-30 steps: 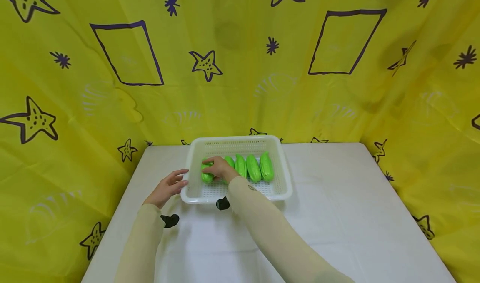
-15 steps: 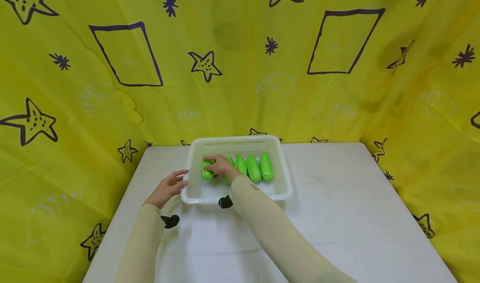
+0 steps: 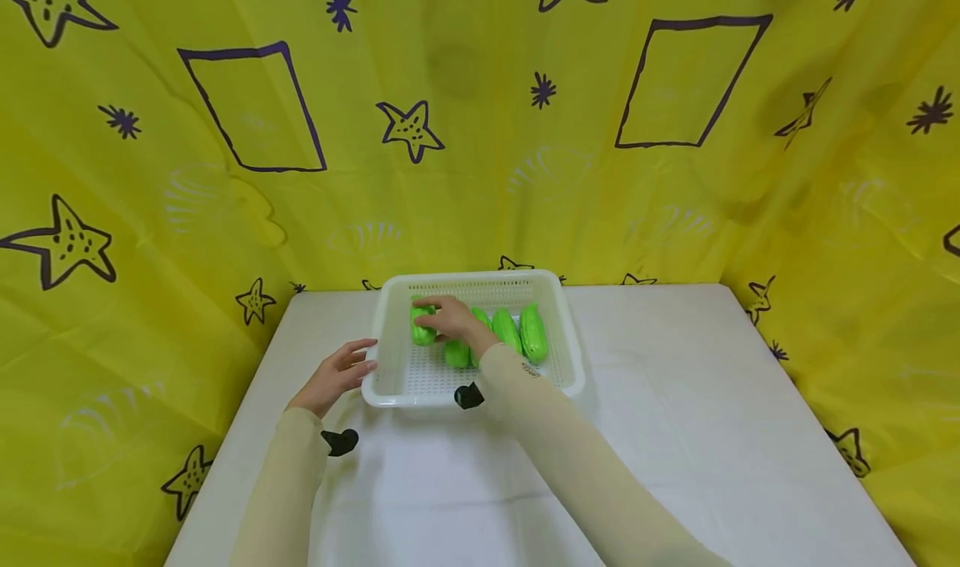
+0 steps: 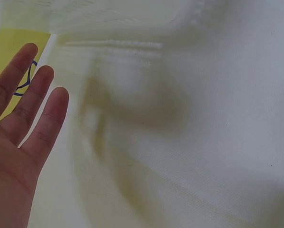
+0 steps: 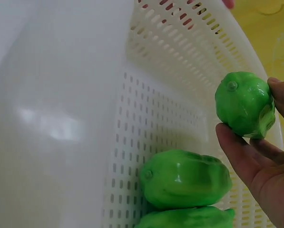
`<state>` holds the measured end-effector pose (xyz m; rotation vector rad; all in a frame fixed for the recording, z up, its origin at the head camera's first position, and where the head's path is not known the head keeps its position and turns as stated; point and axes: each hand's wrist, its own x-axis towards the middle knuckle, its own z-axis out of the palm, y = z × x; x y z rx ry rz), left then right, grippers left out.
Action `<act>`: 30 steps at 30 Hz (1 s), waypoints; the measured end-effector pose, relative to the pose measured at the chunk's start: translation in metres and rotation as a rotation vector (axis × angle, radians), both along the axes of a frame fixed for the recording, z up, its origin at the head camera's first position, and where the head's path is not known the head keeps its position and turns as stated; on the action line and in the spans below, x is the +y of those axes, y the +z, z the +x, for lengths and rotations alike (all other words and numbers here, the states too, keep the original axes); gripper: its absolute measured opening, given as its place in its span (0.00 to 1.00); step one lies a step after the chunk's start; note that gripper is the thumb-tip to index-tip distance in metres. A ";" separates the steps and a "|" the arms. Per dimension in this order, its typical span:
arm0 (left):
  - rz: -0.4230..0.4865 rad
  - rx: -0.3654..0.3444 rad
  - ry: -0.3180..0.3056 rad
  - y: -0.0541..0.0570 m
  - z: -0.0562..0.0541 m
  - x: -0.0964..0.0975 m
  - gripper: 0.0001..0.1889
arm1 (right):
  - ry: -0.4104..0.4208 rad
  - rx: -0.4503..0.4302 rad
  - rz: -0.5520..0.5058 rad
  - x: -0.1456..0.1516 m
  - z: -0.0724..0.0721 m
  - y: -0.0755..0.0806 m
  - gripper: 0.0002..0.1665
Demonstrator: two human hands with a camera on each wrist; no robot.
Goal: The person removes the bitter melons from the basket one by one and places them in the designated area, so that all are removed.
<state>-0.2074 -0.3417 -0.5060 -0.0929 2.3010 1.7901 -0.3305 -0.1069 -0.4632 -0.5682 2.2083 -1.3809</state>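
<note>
My right hand (image 3: 453, 320) pinches a glossy green, ribbed, cucumber-shaped vegetable (image 3: 422, 327) between thumb and fingers. In the right wrist view this vegetable (image 5: 241, 100) is held end-on, above the basket floor. A white plastic basket (image 3: 412, 401) with slotted walls surrounds it. Several similar green vegetables (image 3: 533, 333) lie side by side in the basket's middle and right, partly hidden by my right hand and sleeve. My left hand (image 3: 332, 380) is at the basket's left wall, fingers extended, holding nothing; in the left wrist view the hand's (image 4: 25, 128) fingers are straight and spread.
The basket stands at the far edge of a white-covered table (image 3: 675, 434). Yellow curtain (image 3: 480, 200) with dark star drawings encloses the back and both sides. A black wrist piece (image 3: 341, 443) shows below the left hand, another (image 3: 468, 396) by the right wrist.
My right hand has moved up and slightly right with the green vegetable, away from the basket's left side, uncovering more of the vegetable beside it. The left hand has stayed in place.
</note>
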 end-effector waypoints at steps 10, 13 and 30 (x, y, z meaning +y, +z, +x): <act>-0.010 -0.016 -0.002 0.002 0.001 0.001 0.32 | 0.031 0.100 0.041 0.019 -0.004 0.016 0.24; -0.006 -0.011 -0.004 0.002 0.001 0.002 0.32 | 0.032 0.144 0.060 0.026 -0.002 0.023 0.24; -0.006 -0.001 -0.005 -0.002 0.000 -0.001 0.32 | -0.060 0.214 0.036 0.076 0.002 0.045 0.23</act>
